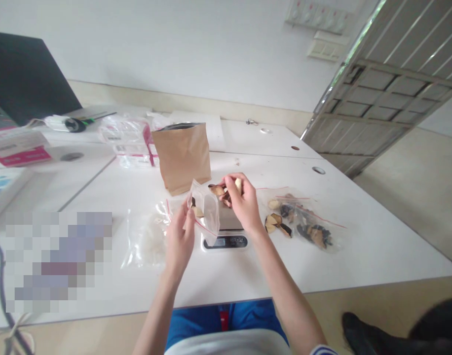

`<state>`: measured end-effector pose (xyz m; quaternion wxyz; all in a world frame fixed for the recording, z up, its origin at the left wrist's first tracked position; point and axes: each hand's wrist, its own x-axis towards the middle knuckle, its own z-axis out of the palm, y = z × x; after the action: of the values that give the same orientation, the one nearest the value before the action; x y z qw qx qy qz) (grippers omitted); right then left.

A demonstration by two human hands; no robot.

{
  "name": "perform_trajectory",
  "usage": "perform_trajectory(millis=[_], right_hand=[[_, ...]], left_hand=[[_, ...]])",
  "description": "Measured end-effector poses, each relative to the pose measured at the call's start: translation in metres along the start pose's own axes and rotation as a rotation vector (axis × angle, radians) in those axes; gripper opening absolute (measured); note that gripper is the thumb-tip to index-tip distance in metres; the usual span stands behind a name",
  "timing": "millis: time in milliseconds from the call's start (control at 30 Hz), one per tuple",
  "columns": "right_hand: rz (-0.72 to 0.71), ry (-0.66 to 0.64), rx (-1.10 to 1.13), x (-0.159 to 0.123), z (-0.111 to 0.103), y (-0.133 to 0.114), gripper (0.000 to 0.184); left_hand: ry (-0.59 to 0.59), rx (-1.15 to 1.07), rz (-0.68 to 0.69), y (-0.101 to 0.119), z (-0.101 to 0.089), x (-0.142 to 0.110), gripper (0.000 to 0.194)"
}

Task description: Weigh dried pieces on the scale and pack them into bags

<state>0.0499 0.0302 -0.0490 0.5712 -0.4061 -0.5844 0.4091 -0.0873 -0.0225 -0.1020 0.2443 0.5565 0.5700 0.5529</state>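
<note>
My left hand point(182, 229) grips a clear zip bag point(208, 209) by its side; a few dried slices show inside it. Beside the bag's mouth, my right hand point(244, 199) is closed around several dried brown-and-cream slices point(219, 191). Both hands are above a digital kitchen scale point(226, 241), whose display is too small to read. Right of the scale lies a small pile of dried slices point(276, 224), next to filled zip bags point(315, 229). Behind the left hand stands an upright brown paper pouch point(183, 158) with its top open.
Clear plastic bags point(146, 236) lie left of the scale. Pink-and-white boxes in plastic wrap point(128, 140) stand behind them. A dark monitor point(29, 79) is at the far left, and a cable point(2, 276) runs down the left edge. A metal gate point(377, 84) stands at the right.
</note>
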Motion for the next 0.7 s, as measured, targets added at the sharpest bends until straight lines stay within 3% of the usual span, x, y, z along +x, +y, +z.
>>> perform_trajectory(millis=[133,267,367,500,633,700], right_hand=[[0.046,-0.287,-0.063,0.002,0.0,-0.03,0.022],[0.072,-0.509,-0.253,0.002,-0.003,-0.042,0.018],[0.034,-0.528,-0.383,0.004,0.002,-0.043,0.017],[-0.054,-0.437,-0.493,0.004,0.013,-0.045,0.018],[-0.08,-0.502,-0.403,0.002,0.013,-0.045,0.027],[-0.135,-0.471,-0.343,0.004,0.005,-0.038,0.028]], left_hand=[[-0.006,-0.01,0.007,0.003,0.001,-0.002,0.044],[0.03,-0.039,0.033,0.004,0.001,-0.005,0.042],[0.047,-0.067,0.043,0.004,0.003,-0.006,0.043],[0.046,-0.125,0.021,0.005,0.008,-0.008,0.044],[0.115,-0.262,-0.037,0.0,0.01,-0.007,0.041],[0.139,-0.352,-0.057,-0.004,0.011,-0.005,0.041]])
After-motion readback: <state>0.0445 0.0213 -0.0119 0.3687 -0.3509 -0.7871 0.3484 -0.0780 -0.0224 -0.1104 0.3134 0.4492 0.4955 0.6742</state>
